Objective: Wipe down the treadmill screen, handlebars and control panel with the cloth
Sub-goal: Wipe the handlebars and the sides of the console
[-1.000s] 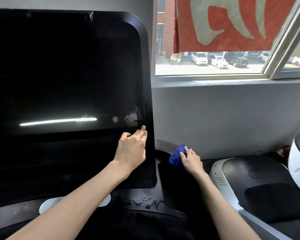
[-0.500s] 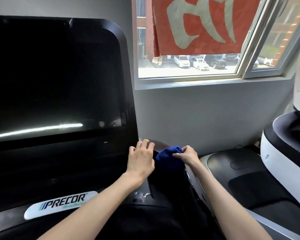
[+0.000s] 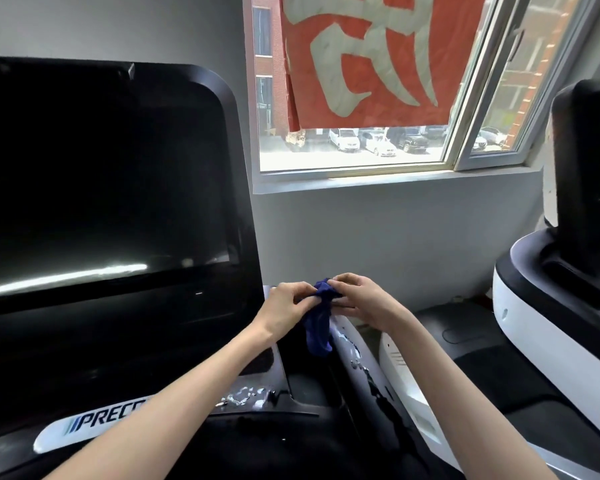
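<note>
The left grip [image 3: 284, 308] and right grip [image 3: 364, 303] are both closed on the blue cloth [image 3: 317, 329], fingers pinching its bunched top edge. The cloth hangs between them, just right of the dark screen [image 3: 101, 185] and over the handlebar [image 3: 355, 355]; contact with the handlebar cannot be determined.

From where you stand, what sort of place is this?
Probably a gym or fitness room: a big dark glossy treadmill screen above a white oval Precor badge, and a second white-and-black exercise machine beside it, by a window overlooking parked cars.
</note>
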`<state>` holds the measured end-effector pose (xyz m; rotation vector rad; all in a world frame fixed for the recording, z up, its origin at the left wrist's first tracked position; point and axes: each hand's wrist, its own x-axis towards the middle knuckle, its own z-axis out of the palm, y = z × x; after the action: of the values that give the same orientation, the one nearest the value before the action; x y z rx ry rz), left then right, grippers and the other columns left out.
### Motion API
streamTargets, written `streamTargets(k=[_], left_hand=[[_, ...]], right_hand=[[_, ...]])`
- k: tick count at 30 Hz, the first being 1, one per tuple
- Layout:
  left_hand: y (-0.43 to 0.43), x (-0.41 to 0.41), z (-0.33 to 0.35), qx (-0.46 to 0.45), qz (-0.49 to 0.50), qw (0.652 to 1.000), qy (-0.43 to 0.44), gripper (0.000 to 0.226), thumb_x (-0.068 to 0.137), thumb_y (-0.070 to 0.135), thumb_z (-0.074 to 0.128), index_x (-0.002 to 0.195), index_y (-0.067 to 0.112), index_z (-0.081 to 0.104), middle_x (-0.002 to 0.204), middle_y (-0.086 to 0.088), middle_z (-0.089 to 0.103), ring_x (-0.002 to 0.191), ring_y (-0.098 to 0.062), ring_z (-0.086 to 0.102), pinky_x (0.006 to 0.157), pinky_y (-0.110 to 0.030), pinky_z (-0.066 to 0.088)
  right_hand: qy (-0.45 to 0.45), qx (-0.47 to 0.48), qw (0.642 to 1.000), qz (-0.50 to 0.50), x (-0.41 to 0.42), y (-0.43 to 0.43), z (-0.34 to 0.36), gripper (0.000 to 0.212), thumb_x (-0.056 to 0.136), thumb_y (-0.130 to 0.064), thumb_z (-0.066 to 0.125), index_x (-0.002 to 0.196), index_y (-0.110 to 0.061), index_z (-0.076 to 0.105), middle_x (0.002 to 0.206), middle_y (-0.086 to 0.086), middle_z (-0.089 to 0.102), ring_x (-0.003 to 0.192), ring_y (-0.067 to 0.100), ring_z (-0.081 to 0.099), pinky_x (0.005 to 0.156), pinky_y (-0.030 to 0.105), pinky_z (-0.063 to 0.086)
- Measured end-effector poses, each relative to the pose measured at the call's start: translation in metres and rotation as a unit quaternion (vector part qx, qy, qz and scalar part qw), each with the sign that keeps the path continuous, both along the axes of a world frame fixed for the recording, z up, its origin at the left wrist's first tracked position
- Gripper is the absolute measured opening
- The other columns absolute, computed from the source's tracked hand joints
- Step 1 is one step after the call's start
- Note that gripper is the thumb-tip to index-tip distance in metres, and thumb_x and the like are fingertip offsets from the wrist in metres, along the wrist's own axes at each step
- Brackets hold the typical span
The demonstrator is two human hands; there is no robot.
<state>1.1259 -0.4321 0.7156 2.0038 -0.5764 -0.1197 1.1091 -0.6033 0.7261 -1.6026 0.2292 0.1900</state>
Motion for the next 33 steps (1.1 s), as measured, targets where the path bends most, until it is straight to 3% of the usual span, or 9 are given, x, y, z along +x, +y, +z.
streamTargets(k=[3, 7, 9, 12, 20, 24, 28, 30, 33], left_hand=[[0.010, 0.005, 0.011, -0.020, -0.002, 0.999, 0.048, 0.015, 0.093, 0.016, 0.058, 0.092, 0.015, 0.072, 0.082, 0.001, 0.070, 0.074, -0.003, 0.060, 0.076, -0.020, 0.048], [0.020, 0.013, 0.027, 0.023, 0.041, 0.999, 0.012, 0.016, 0.093, 0.023, 0.058, 0.092, 0.017, 0.073, 0.084, 0.003, 0.071, 0.075, -0.004, 0.060, 0.076, -0.019, 0.047], [0.019, 0.015, 0.036, 0.006, 0.054, 0.999, -0.001, 0.016, 0.093, 0.025, 0.059, 0.092, 0.017, 0.073, 0.085, 0.002, 0.072, 0.075, -0.005, 0.061, 0.075, -0.019, 0.048], [0.017, 0.017, 0.048, -0.006, 0.049, 0.999, 0.000, 0.017, 0.094, 0.024, 0.058, 0.095, 0.016, 0.072, 0.092, -0.002, 0.073, 0.080, -0.008, 0.062, 0.079, -0.023, 0.049], [0.021, 0.021, 0.068, 0.030, 0.054, 0.997, -0.035, 0.018, 0.095, 0.022, 0.055, 0.100, 0.016, 0.071, 0.088, 0.001, 0.069, 0.080, -0.011, 0.061, 0.069, -0.012, 0.044], [0.024, 0.022, 0.069, -0.009, 0.031, 0.999, 0.011, 0.016, 0.094, 0.022, 0.056, 0.098, 0.018, 0.071, 0.095, 0.000, 0.073, 0.088, -0.010, 0.065, 0.081, -0.020, 0.045], [0.017, 0.018, 0.073, -0.034, -0.003, 0.999, 0.033, 0.016, 0.095, 0.019, 0.054, 0.094, 0.021, 0.070, 0.087, 0.004, 0.070, 0.080, -0.006, 0.061, 0.070, -0.016, 0.043], [0.014, 0.018, 0.075, -0.026, -0.022, 0.999, 0.023, 0.017, 0.096, 0.020, 0.053, 0.095, 0.020, 0.071, 0.090, -0.001, 0.072, 0.085, -0.014, 0.066, 0.074, -0.020, 0.050], [0.019, 0.016, 0.077, -0.030, -0.065, 0.997, 0.028, 0.015, 0.095, 0.022, 0.055, 0.100, 0.020, 0.069, 0.092, -0.003, 0.072, 0.085, -0.011, 0.067, 0.075, -0.015, 0.052]], right_hand=[[-0.033, -0.094, 0.994, -0.035, -0.001, -0.005, 0.007, 0.011, 0.091, -0.019, 0.059, 0.081, -0.017, 0.056, 0.083, 0.004, 0.057, 0.067, 0.011, 0.053, 0.065, 0.020, 0.046], [-0.100, -0.155, 0.980, -0.072, -0.003, -0.012, 0.019, 0.015, 0.086, -0.023, 0.062, 0.072, -0.017, 0.060, 0.079, 0.000, 0.062, 0.077, 0.012, 0.053, 0.080, 0.028, 0.044], [-0.113, -0.141, 0.981, -0.073, -0.003, -0.008, 0.027, 0.015, 0.086, -0.020, 0.059, 0.072, -0.016, 0.059, 0.082, 0.005, 0.065, 0.077, 0.014, 0.055, 0.083, 0.032, 0.047], [-0.106, -0.059, 0.990, -0.070, -0.004, 0.000, 0.040, 0.016, 0.092, -0.014, 0.050, 0.077, -0.013, 0.055, 0.079, 0.008, 0.059, 0.067, 0.016, 0.057, 0.069, 0.027, 0.051], [-0.146, -0.074, 0.984, -0.072, -0.010, 0.004, 0.057, 0.019, 0.094, -0.027, 0.053, 0.084, -0.011, 0.055, 0.082, 0.006, 0.059, 0.066, 0.017, 0.054, 0.062, 0.025, 0.047], [-0.206, -0.220, 0.945, -0.125, -0.010, 0.009, 0.069, 0.031, 0.091, -0.041, 0.054, 0.100, -0.011, 0.052, 0.095, 0.005, 0.063, 0.081, 0.017, 0.058, 0.077, 0.034, 0.048], [-0.192, -0.339, 0.920, 0.039, -0.020, 0.019, 0.077, 0.054, 0.079, -0.052, 0.065, 0.119, -0.023, 0.045, 0.094, -0.002, 0.059, 0.088, 0.016, 0.060, 0.077, 0.029, 0.048], [-0.199, -0.396, 0.893, 0.070, -0.018, 0.018, 0.075, 0.037, 0.080, -0.037, 0.069, 0.111, -0.021, 0.058, 0.091, -0.003, 0.063, 0.084, 0.018, 0.061, 0.072, 0.028, 0.050], [-0.207, -0.370, 0.904, 0.053, -0.016, 0.006, 0.080, 0.014, 0.084, -0.023, 0.066, 0.095, -0.016, 0.072, 0.087, 0.000, 0.069, 0.079, 0.013, 0.061, 0.072, 0.029, 0.050]])
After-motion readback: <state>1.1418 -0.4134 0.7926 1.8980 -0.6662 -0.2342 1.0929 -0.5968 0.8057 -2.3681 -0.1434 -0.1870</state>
